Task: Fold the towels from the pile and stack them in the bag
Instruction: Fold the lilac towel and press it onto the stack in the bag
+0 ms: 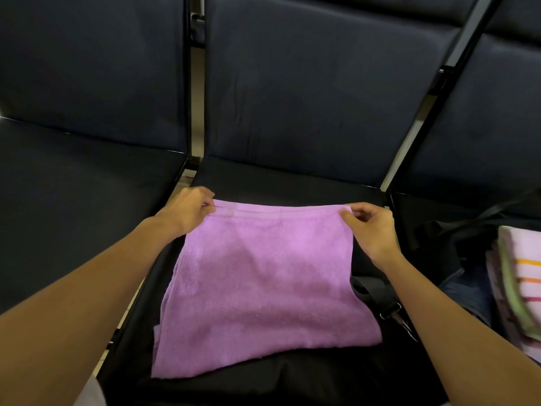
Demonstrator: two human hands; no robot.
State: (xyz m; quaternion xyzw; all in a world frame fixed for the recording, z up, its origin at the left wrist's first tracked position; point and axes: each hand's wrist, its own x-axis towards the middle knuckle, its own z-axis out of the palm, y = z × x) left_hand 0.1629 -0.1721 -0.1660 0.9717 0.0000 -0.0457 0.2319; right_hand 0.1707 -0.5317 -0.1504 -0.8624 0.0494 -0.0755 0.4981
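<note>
1. Bare forearms reach in from the bottom corners of the view toward a purple towel (263, 282) spread on the middle seat (292, 177) of a row of dark chairs.
2. At the towel's far left corner the left hand (187, 209) pinches the hem with curled fingers; at the far right corner the right hand (369, 227) pinches it between thumb and fingertips.
3. Between the two hands the far hem runs straight along the back of the seat, while the near edge lies bunched and uneven toward the seat's front edge, the near left corner doubled over itself.
4. On the next seat to the right sits a dark bag (456, 247), with striped folded towels (518, 282) stacked at the view's right edge; whether they lie inside the bag I cannot tell.
5. A strap with a metal clip (395, 313) lies just beside the towel's right edge.
6. Likely step: a fold of this towel, not yet finished.
7. Risks: the rumpled near edge could give a crooked fold; a light pinch could let a corner slip; the towel may snag on the clip when carried toward the bag.
</note>
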